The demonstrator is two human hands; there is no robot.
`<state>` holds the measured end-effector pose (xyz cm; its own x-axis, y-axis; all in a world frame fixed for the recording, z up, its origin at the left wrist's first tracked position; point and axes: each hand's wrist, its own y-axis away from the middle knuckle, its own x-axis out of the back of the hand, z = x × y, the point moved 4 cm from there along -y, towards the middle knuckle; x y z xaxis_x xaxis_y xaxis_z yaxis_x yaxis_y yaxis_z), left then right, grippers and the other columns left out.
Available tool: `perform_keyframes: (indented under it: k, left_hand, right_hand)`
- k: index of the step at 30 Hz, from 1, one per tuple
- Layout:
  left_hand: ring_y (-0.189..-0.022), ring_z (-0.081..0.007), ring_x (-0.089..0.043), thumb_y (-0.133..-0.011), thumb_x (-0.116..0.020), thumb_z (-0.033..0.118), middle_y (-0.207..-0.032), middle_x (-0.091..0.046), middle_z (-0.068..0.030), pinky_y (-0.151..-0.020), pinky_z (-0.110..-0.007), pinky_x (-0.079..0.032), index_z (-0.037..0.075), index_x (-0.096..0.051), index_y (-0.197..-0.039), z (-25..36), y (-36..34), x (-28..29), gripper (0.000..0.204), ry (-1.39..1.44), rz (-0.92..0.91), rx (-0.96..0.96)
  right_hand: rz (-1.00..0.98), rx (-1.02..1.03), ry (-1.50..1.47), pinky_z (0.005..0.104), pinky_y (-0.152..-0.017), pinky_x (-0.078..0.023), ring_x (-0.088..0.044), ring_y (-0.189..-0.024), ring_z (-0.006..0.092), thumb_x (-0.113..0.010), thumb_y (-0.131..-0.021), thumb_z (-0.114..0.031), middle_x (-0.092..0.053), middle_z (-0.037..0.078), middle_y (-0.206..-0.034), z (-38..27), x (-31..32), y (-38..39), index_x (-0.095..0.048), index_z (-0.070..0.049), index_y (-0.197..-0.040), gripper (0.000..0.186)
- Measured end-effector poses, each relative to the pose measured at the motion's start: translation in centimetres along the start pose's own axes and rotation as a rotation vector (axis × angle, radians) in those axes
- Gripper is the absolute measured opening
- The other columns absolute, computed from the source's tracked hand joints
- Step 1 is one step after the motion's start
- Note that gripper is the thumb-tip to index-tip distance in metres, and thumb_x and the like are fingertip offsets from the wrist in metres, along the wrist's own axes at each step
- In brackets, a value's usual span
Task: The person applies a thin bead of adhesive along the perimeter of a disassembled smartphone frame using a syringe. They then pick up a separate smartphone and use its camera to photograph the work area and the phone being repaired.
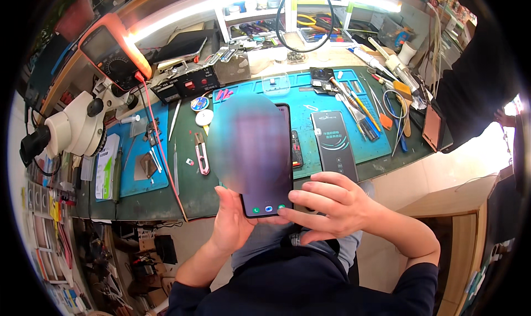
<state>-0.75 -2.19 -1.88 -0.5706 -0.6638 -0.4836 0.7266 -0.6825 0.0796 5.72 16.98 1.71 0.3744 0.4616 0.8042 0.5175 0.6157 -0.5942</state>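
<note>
My left hand (228,223) is closed around the lower part of a dark smartphone (271,188), thumb along its left edge and fingers behind it. The phone is held upright above the bench's front edge with its screen lit and a row of icons at the bottom. A blurred round patch hides its upper left. My right hand (334,208) has its fingers apart and holds nothing; one fingertip is at the screen's lower right corner. A second phone (336,141), its screen also lit, lies on the blue mat to the right. Part of a disassembled phone (297,150) shows behind the held one.
A blue work mat (368,150) covers much of the green bench. An orange multimeter (113,53) and a white microscope (74,125) stand at left. Red-handled pliers (201,154) lie left of the phone. Screwdrivers and tweezers (354,103) spread at right. A person in dark clothes (481,78) stands far right.
</note>
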Motion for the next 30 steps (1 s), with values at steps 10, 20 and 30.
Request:
perform_keyframes:
  k: [10, 20, 30]
  left_hand:
    - [-0.126, -0.0358, -0.061, -0.094, -0.019, 0.081, -0.147, -0.05, -0.0196, -0.083, -0.056, -0.064, 0.01, -0.019, -0.157, -1.3, 0.1, -0.3, 0.095, 0.01, -0.042, -0.009]
    - [-0.129, -0.038, -0.058, -0.089, -0.021, 0.086, -0.147, -0.048, -0.0214, -0.085, -0.053, -0.064, 0.005, -0.018, -0.157, -2.2, 0.1, -1.4, 0.105, -0.026, -0.069, 0.045]
    - [-0.13, -0.0313, -0.058, -0.09, -0.03, 0.084, -0.147, -0.049, -0.0188, -0.091, -0.052, -0.062, 0.003, -0.021, -0.156, -1.4, 0.5, -1.6, 0.105, 0.034, -0.093, 0.027]
  right_hand:
    - [0.158, -0.174, 0.208, 0.0434, -0.093, -0.051, -0.056, -0.106, 0.027, -0.069, -0.087, -0.042, -0.062, 0.009, -0.123, 1.4, 3.5, -1.0, -0.07, -0.012, -0.127, 0.05]
    - [0.192, -0.371, 0.319, 0.0427, -0.097, -0.046, -0.052, -0.118, 0.0321, -0.064, -0.09, -0.053, -0.053, 0.015, -0.139, 2.8, 3.6, -2.8, -0.067, -0.01, -0.132, 0.06]
    - [0.206, -0.331, 0.322, 0.0419, -0.094, -0.047, -0.053, -0.116, 0.0315, -0.06, -0.094, -0.055, -0.056, 0.015, -0.135, 3.1, 3.5, -1.8, -0.068, -0.01, -0.13, 0.058]
